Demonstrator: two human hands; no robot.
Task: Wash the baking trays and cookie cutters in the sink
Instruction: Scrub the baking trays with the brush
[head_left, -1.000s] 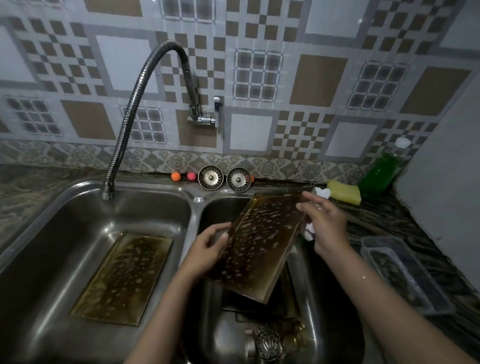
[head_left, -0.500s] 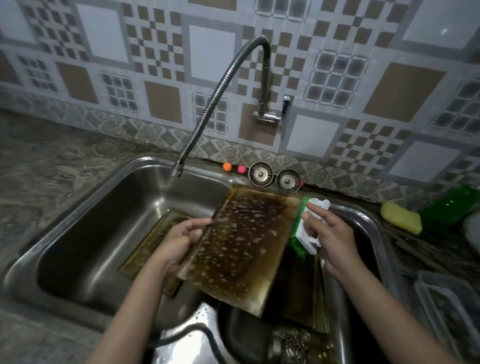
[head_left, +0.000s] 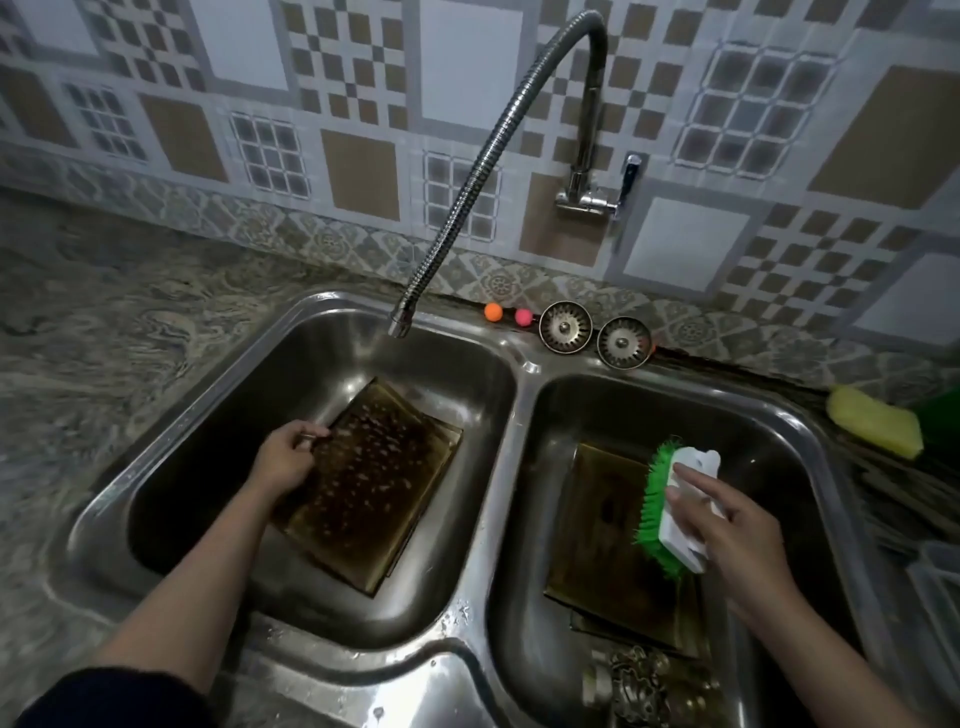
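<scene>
A soapy, foam-speckled brown baking tray lies in the left sink basin on top of another tray. My left hand grips its left edge. In the right basin more dark trays lie stacked, with metal cookie cutters at the near end. My right hand hovers over that basin and holds a scrub brush with a white back and green bristles.
The flexible steel tap ends over the left basin's back edge. Two strainer plugs and two small balls sit on the back rim. A yellow sponge lies on the counter at right, and a clear plastic tub at the right edge.
My left hand carried the soapy tray from over the right basin across the divider and laid it in the left basin. My right hand stayed over the right basin with the brush.
</scene>
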